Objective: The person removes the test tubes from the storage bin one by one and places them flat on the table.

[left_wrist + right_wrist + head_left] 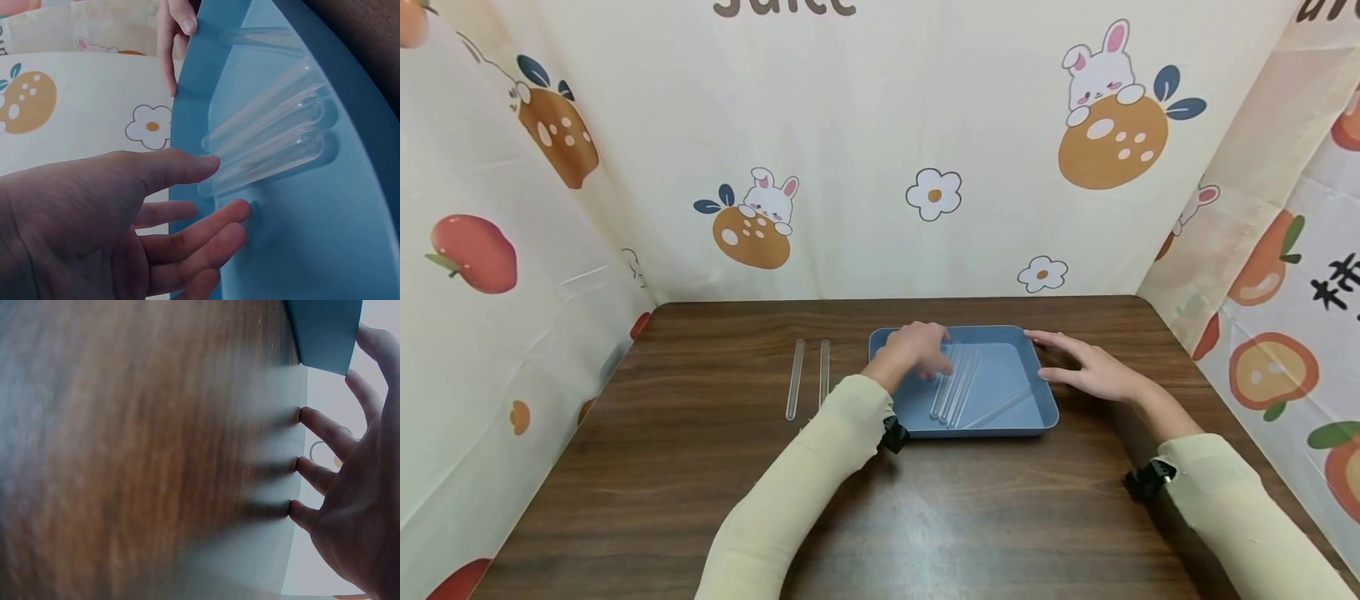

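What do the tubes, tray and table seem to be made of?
Tubes: glass or clear plastic, glossy; see-through with bright highlights. Tray: probably plastic, satin; evenly blue with rounded corners. Table: wood or wood-look laminate, soft sheen; brown grain and a pale reflection.

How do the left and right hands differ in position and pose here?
The left hand is over the blue tray, near the grouped clear tubes; the right hand is at the tray's right edge. The left hand's fingers point down into the tray, while the right hand's fingertips touch the tray's side. Neither hand grips a tube.
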A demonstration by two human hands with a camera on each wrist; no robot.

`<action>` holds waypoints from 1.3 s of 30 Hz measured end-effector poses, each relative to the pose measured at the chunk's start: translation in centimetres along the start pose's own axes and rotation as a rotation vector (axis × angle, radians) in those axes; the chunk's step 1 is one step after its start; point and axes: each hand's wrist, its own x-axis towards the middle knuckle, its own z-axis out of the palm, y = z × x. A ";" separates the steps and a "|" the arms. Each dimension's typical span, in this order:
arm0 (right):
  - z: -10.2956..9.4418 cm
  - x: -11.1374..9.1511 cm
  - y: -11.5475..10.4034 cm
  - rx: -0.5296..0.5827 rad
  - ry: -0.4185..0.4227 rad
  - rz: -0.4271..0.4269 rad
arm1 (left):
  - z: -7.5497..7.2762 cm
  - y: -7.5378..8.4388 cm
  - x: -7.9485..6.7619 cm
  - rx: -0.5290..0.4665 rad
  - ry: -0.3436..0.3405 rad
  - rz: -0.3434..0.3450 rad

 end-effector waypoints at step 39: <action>0.2 -0.4 -0.2 -0.016 0.010 0.006 | 3.1 -1.8 5.3 0.053 -0.073 -0.031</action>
